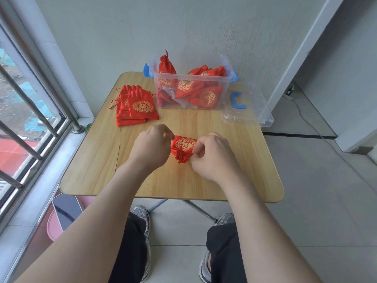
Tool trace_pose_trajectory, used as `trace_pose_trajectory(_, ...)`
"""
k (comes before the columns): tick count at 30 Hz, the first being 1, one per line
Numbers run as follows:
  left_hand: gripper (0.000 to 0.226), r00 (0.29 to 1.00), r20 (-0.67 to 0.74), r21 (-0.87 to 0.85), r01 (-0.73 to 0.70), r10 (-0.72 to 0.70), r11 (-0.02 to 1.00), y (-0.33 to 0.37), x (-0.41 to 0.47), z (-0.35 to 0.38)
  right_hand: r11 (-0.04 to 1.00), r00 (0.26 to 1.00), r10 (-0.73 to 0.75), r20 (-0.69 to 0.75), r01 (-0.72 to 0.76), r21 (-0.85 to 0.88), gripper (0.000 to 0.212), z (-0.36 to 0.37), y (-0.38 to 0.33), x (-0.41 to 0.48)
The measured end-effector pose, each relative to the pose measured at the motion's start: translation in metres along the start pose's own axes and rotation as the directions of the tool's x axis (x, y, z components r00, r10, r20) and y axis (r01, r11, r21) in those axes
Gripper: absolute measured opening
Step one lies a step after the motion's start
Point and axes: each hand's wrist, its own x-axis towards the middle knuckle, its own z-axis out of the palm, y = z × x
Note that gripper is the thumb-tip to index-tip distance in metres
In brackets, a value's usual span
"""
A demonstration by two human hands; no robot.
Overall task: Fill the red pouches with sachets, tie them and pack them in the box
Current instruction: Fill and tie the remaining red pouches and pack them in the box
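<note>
— How are the fingers at this moment?

— On both hands they are curled together. The left hand (pixel 152 147) has its fingers (pixel 168 133) pinched at the upper left edge of the red pouch (pixel 183 146). The right hand (pixel 212 155) pinches with its fingers (pixel 199 148) just beside the gathered neck of the same pouch. I cannot tell whether a cord is between the fingertips; it is too thin to see.

— And where is this pouch?

— It lies on the counter (pixel 98 164), between the two hands, with its gathered neck turned toward the person.

— What about the containers?

— A clear plastic box (pixel 157 77) with blue latches stands at the far edge of the counter. Several filled pouches (pixel 204 94) lie in it, and one is upright in the left corner. Its clear lid (pixel 247 117) lies just beside it on the right. A stack of flat pouches (pixel 133 109) lies on the counter to the left of the box.
</note>
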Motion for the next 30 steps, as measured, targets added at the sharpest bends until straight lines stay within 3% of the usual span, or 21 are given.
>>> trace_pose_trajectory(2, 0.030, 1.000, -0.008, -0.077, -0.007, 0.006, 0.997, 0.001, -0.002, -0.004, 0.996, 0.998, -0.058, -0.002, 0.058, 0.068, 0.005, 0.001, 0.002, 0.002)
trace_pose_trajectory(5, 0.040, 0.998, 0.041, -0.251, -0.037, 0.049, 0.967, 0.005, -0.006, -0.012, 0.968, 0.999, 0.017, -0.049, -0.004, 0.251, 0.002, -0.002, 0.003, 0.005)
trace_pose_trajectory(8, 0.047, 0.980, 0.150, -0.251, -0.089, 0.129, 0.964, 0.006, -0.007, -0.011, 0.912, 0.992, 0.080, -0.100, -0.032, 0.409, 0.002, -0.001, 0.004, 0.010)
trace_pose_trajectory(13, 0.005, 0.979, 0.167, -0.244, -0.075, 0.118, 0.967, 0.007, 0.000, 0.003, 0.691, 0.986, 0.121, -0.112, -0.002, 0.723, 0.005, -0.002, -0.004, 0.013)
trace_pose_trajectory(16, 0.013, 0.988, 0.136, -0.408, -0.010, 0.071, 0.913, 0.009, 0.009, 0.003, 0.554, 0.985, 0.152, -0.083, -0.015, 0.832, 0.026, -0.005, -0.006, 0.016)
trace_pose_trajectory(17, 0.014, 0.991, 0.117, -0.459, -0.004, 0.064, 0.888, 0.010, 0.012, 0.002, 0.565, 0.985, 0.149, -0.088, -0.011, 0.825, 0.035, -0.005, -0.007, 0.016)
trace_pose_trajectory(20, 0.016, 0.995, 0.092, -0.581, 0.020, 0.041, 0.814, 0.010, 0.022, 0.000, 0.762, 0.975, 0.047, -0.216, 0.105, 0.640, 0.055, 0.001, -0.007, 0.018)
trace_pose_trajectory(23, 0.013, 0.998, 0.055, -0.651, 0.021, 0.020, 0.759, 0.011, 0.029, -0.001, 0.825, 0.935, -0.068, -0.348, 0.249, 0.507, 0.044, 0.006, -0.011, 0.025)
trace_pose_trajectory(26, 0.012, 0.998, -0.046, -0.577, -0.069, 0.052, 0.814, 0.010, 0.038, -0.001, 0.859, 0.922, -0.131, -0.365, 0.290, 0.423, 0.021, 0.008, -0.016, 0.038)
trace_pose_trajectory(28, 0.020, 0.991, -0.114, -0.520, -0.115, 0.064, 0.846, 0.009, 0.045, 0.000, 0.865, 0.947, -0.141, -0.287, 0.259, 0.430, 0.023, 0.011, -0.018, 0.045)
trace_pose_trajectory(30, 0.029, 0.981, -0.190, -0.471, -0.122, 0.035, 0.874, 0.007, 0.053, 0.000, 0.880, 0.947, -0.106, -0.302, 0.230, 0.414, 0.030, 0.010, -0.018, 0.054)
